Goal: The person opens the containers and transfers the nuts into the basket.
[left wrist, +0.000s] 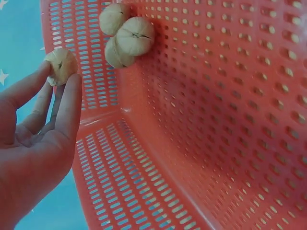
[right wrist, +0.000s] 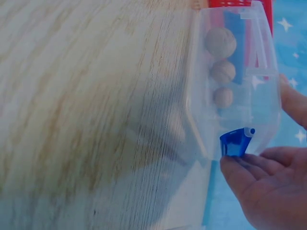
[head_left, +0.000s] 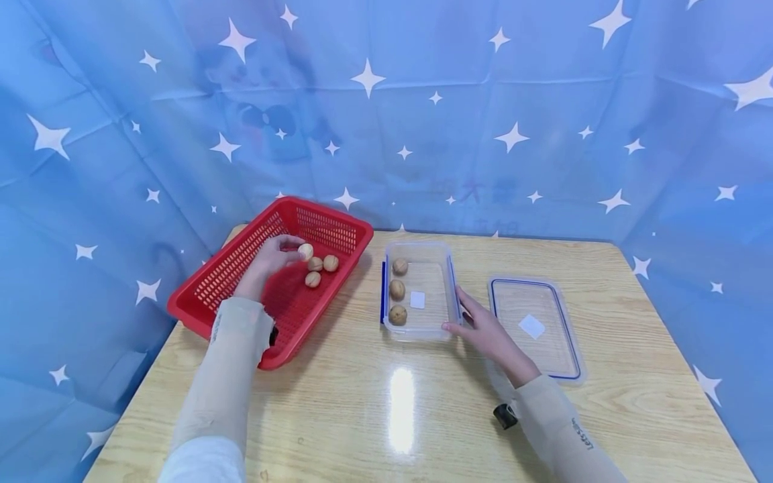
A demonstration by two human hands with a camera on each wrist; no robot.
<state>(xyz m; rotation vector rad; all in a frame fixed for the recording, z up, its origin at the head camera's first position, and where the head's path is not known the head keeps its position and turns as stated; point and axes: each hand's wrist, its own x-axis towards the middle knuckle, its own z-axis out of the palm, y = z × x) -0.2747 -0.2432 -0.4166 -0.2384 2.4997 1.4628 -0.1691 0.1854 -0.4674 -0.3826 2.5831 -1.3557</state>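
Note:
My left hand (head_left: pixel 274 258) reaches into the red plastic basket (head_left: pixel 199 295) and pinches a walnut (left wrist: pixel 62 66) between thumb and fingertips. Three more walnuts (left wrist: pixel 135 36) lie together at one end of the basket. My right hand (head_left: pixel 486 332) holds the clear plastic food box (head_left: pixel 431 330) at its near right corner, thumb on the front and fingers along the side. In the right wrist view, fingertips (right wrist: pixel 235 170) touch the box's blue latch (right wrist: pixel 235 142). Inside the box, three walnuts (head_left: pixel 397 290) stand in a row along the left wall.
A clear lid (head_left: pixel 537 345) with a blue seal lies flat on the wooden table (head_left: pixel 338 416), right of the box. Behind the table hangs a blue curtain (head_left: pixel 404 121) with white stars. A black wrist device (head_left: pixel 504 416) hangs below the right sleeve.

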